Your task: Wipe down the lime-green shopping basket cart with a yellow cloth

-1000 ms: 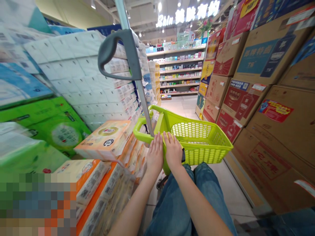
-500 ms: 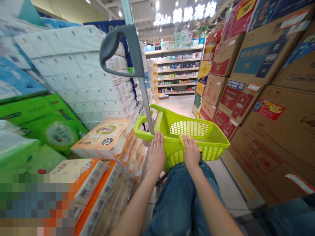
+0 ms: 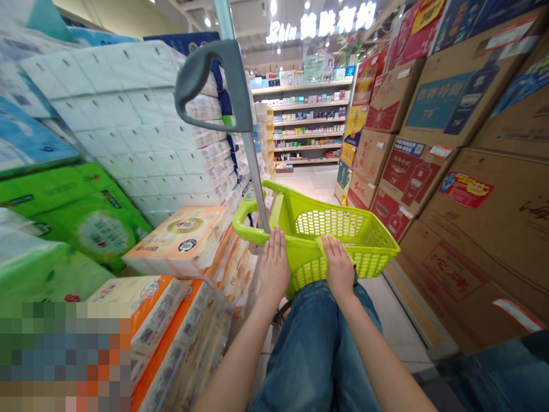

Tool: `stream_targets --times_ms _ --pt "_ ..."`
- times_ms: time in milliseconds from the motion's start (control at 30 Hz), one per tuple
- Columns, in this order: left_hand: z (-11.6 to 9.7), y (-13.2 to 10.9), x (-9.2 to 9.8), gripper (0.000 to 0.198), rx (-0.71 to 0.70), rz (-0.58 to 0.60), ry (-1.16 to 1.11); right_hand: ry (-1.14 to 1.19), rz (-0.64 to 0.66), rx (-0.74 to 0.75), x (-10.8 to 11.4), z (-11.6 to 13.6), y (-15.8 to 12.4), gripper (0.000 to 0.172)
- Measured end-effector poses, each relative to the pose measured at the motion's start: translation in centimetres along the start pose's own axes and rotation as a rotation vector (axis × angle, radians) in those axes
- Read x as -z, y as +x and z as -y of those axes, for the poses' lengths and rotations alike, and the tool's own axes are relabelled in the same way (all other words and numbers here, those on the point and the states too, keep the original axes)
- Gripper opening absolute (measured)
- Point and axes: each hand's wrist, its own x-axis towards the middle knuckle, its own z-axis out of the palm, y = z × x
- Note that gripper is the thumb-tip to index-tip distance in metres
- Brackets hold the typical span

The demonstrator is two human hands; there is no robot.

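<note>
A lime-green shopping basket (image 3: 300, 247) with a slatted side and a pull-out grey handle (image 3: 247, 86) stands before my knees. My left hand (image 3: 275, 260) lies with straight fingers against its near side, close to the foot of the handle pole. Over the near rim, my right hand (image 3: 338, 264) presses a yellow cloth (image 3: 319, 245) to the basket. Only a small edge of that cloth shows beside the fingers; the rest is hidden under them. What I can see of the basket's inside holds no goods.
Stacked tissue packs (image 3: 128, 114) rise on the left, with orange packs (image 3: 180, 232) lower down. Cardboard cartons (image 3: 463, 229) line the right. Beyond the basket are tiled floor (image 3: 315, 177) and goods shelves (image 3: 309, 120). Denim-clad legs (image 3: 321, 343) lie below my hands.
My right hand has slid slightly right along the basket rim, and the cloth edge went with it. The left hand stays on the near side.
</note>
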Motion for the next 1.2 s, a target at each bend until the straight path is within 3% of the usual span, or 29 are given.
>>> stream_targets --times_ms 67,133,200,367,467,533,633,767,867,933,1000,1133,1200 --pt "0.0 0.0 -0.1 0.078 0.002 -0.002 -0.016 -0.041 0.010 -0.065 0.2 -1.8 -0.4 0.073" --pt "0.0 0.0 -0.2 0.077 0.003 -0.001 -0.020 -0.043 0.031 -0.118 0.5 -1.7 -0.1 0.074" --pt "0.0 0.0 -0.2 0.075 0.000 0.001 -0.015 -0.005 0.065 -0.121 0.6 0.3 0.7 0.075" --pt "0.1 0.1 0.2 0.067 0.010 0.002 0.021 0.152 0.096 0.021 0.8 8.8 3.4 0.070" --pt "0.2 0.1 0.4 0.066 0.003 0.013 0.041 0.185 0.068 0.053 0.9 10.8 3.7 0.065" --pt "0.2 0.1 0.4 0.066 -0.005 0.022 0.034 0.168 0.063 0.069 0.9 9.9 3.2 0.065" --pt "0.3 0.1 0.3 0.068 -0.007 0.022 0.013 0.088 0.054 0.055 0.7 6.0 2.0 0.071" --pt "0.3 0.0 -0.1 0.074 -0.009 -0.004 -0.020 -0.034 0.016 -0.039 0.2 0.0 0.2 0.075" --pt "0.3 0.0 -0.3 0.077 -0.008 -0.008 -0.032 -0.050 -0.013 -0.148 0.0 -1.7 -0.3 0.073" --pt "0.3 0.0 -0.4 0.077 -0.003 -0.003 -0.027 -0.007 -0.011 -0.200 0.0 -0.5 0.2 0.074" --pt "0.3 0.0 -0.3 0.074 -0.001 0.001 -0.017 0.063 0.021 -0.191 0.2 2.4 1.2 0.075" --pt "0.3 0.1 -0.1 0.070 0.005 -0.009 -0.004 0.214 0.081 -0.042 0.8 9.1 3.4 0.072" --pt "0.3 0.1 0.0 0.069 0.011 -0.009 -0.003 0.254 0.079 0.002 1.1 10.9 3.9 0.069"
